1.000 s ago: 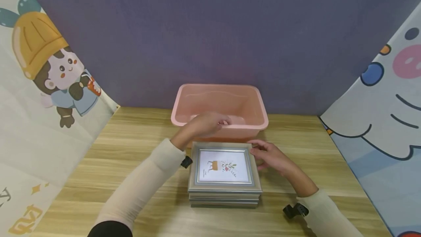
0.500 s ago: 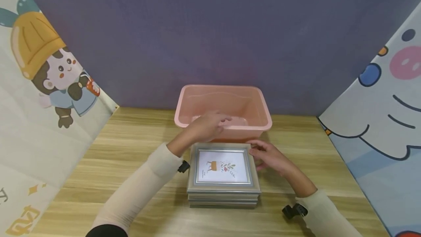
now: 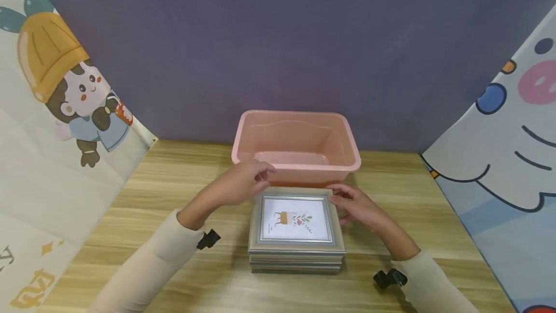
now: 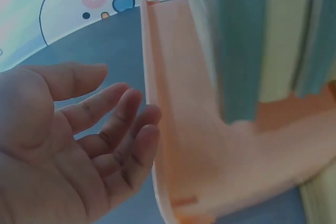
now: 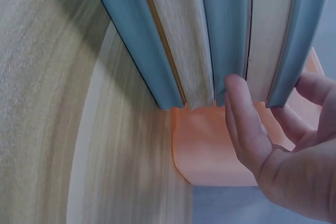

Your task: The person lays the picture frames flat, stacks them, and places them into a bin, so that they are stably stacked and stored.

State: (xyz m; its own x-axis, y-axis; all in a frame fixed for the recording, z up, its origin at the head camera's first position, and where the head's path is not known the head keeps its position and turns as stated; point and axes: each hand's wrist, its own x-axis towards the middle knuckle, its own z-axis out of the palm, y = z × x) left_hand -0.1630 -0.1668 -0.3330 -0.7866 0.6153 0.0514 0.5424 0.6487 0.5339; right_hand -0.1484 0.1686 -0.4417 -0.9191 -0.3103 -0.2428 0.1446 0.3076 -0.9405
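In the head view, a stack of silver-edged picture frames [image 3: 297,250] lies on the table, the top one holding a print of a plant in an orange pot. My right hand [image 3: 360,209] rests at the stack's far right corner; in the right wrist view its relaxed fingers [image 5: 239,95] touch the frames' edges at that corner. My left hand [image 3: 239,185] is held between the pink bin [image 3: 297,168] and the far left corner of the stack. Loosely curled fingers and a bare palm show in the left wrist view, holding nothing.
The pink bin stands right behind the stack, against the dark backdrop [image 3: 286,52]. Wood-patterned table surface [image 3: 182,173] spreads to both sides. Printed cartoon panels [image 3: 491,144] flank the table. A black wrist-camera mount sits on each sleeve.
My left hand has drawn back from over the bin's near rim, toward the left and nearer to me. The bin has shifted slightly right. The right hand and the stack look unchanged.
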